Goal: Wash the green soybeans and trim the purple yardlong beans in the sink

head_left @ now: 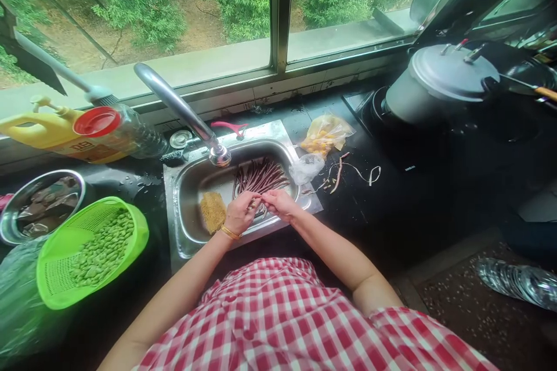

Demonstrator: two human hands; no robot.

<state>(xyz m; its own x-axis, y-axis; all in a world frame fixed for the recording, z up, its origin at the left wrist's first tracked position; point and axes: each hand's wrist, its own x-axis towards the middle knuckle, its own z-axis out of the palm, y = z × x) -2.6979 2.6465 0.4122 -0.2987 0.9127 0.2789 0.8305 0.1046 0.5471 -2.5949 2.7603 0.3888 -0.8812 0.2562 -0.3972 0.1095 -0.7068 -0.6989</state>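
Observation:
My left hand [242, 212], with a gold bangle at its wrist, is closed in a pinch above the front of the steel sink [185, 226]. Its fingertips meet those of my right hand [279, 204], which is also pinched closed. Whatever lies between the fingers is too small and covered to make out. Just behind both hands a bundle of long, thin, purplish-brown stems [261, 177] lies in the sink. A yellow-brown sponge-like pad [213, 212] sits left of my left hand. The curved faucet [178, 105] arches over the basin.
Left stand a green colander [50, 266] of green beans, a steel pot [8, 226], a red-lidded jar [143, 130] and a yellow jug [39, 133]. A pink peeler [230, 126] lies behind the sink. Right are plastic bags [328, 133], peel scraps [337, 177] and a pressure cooker [435, 87].

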